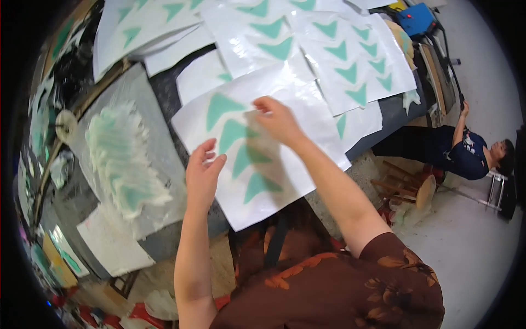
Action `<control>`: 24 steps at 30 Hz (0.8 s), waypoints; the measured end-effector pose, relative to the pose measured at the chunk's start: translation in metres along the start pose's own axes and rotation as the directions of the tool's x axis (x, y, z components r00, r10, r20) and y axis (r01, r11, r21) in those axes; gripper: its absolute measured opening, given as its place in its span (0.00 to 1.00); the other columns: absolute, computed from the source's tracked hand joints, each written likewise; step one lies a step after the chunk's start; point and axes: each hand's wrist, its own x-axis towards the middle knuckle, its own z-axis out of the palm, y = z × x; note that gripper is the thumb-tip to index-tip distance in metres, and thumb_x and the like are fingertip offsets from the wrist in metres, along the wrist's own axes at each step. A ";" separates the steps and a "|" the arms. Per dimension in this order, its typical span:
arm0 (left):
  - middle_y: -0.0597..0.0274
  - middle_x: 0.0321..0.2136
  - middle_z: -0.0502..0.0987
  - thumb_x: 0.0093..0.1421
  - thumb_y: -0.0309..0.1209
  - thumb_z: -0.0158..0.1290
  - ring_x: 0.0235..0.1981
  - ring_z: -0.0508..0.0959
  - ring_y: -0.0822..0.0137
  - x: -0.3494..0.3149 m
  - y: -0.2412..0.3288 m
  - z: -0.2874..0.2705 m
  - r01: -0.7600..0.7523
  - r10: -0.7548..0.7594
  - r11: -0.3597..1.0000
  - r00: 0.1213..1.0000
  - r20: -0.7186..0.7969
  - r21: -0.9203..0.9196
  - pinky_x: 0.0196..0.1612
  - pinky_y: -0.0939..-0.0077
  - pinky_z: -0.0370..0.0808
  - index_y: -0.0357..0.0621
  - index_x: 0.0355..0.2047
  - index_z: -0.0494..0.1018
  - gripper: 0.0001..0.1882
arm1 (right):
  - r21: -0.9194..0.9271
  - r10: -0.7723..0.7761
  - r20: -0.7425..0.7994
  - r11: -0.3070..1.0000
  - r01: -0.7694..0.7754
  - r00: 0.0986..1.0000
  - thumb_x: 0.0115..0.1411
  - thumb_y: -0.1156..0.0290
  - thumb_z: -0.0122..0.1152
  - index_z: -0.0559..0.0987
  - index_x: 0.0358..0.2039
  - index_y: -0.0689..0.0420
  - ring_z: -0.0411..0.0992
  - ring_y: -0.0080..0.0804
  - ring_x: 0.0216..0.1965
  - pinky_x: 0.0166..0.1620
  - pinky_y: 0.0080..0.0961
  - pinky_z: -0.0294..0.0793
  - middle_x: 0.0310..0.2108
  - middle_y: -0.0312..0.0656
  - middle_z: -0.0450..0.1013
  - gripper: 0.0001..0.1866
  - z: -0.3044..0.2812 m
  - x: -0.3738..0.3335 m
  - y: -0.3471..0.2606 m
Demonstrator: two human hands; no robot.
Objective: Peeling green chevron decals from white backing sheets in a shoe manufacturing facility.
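A white sheet (307,148) with a column of green arrowhead-shaped pieces (249,159) lies at the table's near edge, partly over other sheets. My left hand (203,178) is over its left edge, beside the green pieces, thumb and fingers apart and nothing seen in them. Above the upper part of the sheet is my right hand (278,122), its fingers curled toward the thumb. Whatever those fingertips may hold is too small to make out. The right hand's shadow falls across the sheet and the green pieces.
More white sheets (350,60) with green arrowheads overlap at the back. To the left, a pile of green-and-white arrowhead pieces (123,159) rests on clear plastic. A blue box (416,21) stands at the far right. Another person (466,148) and a wooden stool (422,192) are on the right.
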 end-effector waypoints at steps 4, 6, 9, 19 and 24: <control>0.48 0.51 0.69 0.51 0.26 0.59 0.48 0.72 0.56 0.082 -0.046 -0.001 -0.191 0.251 0.897 0.963 -0.103 0.400 0.50 0.68 0.70 0.35 0.57 0.63 0.32 | -0.149 -0.145 -0.211 0.982 0.115 0.967 0.50 0.70 0.53 0.78 0.41 0.61 0.72 0.52 0.46 0.52 0.43 0.69 0.41 0.55 0.75 0.17 0.072 0.051 0.007; 0.46 0.48 0.69 0.45 0.29 0.62 0.51 0.69 0.53 0.089 -0.051 -0.031 -0.102 0.227 0.809 0.963 -0.148 0.579 0.53 0.63 0.67 0.35 0.56 0.64 0.36 | -0.112 0.060 -0.039 0.992 -0.064 0.997 0.48 0.72 0.53 0.76 0.33 0.59 0.73 0.52 0.43 0.47 0.47 0.70 0.37 0.51 0.76 0.11 0.079 0.054 -0.046; 0.45 0.46 0.68 0.43 0.31 0.63 0.50 0.70 0.50 0.099 -0.044 -0.010 -0.124 0.264 0.739 0.958 -0.115 0.662 0.52 0.62 0.67 0.35 0.56 0.64 0.38 | -0.218 0.049 -0.056 0.974 -0.060 0.997 0.47 0.72 0.56 0.76 0.35 0.57 0.71 0.45 0.41 0.43 0.42 0.67 0.35 0.45 0.74 0.13 0.067 0.056 -0.045; 0.50 0.48 0.69 0.38 0.38 0.69 0.49 0.71 0.49 0.107 -0.040 0.007 0.003 0.258 0.619 0.944 -0.207 0.786 0.51 0.58 0.68 0.43 0.54 0.67 0.41 | -0.271 0.102 -0.072 0.955 -0.118 0.992 0.48 0.73 0.55 0.76 0.37 0.57 0.68 0.39 0.44 0.44 0.35 0.64 0.37 0.43 0.72 0.13 0.070 0.064 -0.052; 0.53 0.49 0.69 0.37 0.39 0.69 0.50 0.70 0.50 0.108 -0.043 0.004 0.023 0.225 0.634 0.951 -0.213 0.773 0.52 0.58 0.67 0.45 0.54 0.68 0.41 | -0.266 0.104 -0.089 0.956 -0.124 0.991 0.49 0.72 0.55 0.75 0.36 0.57 0.69 0.39 0.42 0.44 0.35 0.65 0.37 0.43 0.72 0.12 0.076 0.061 -0.055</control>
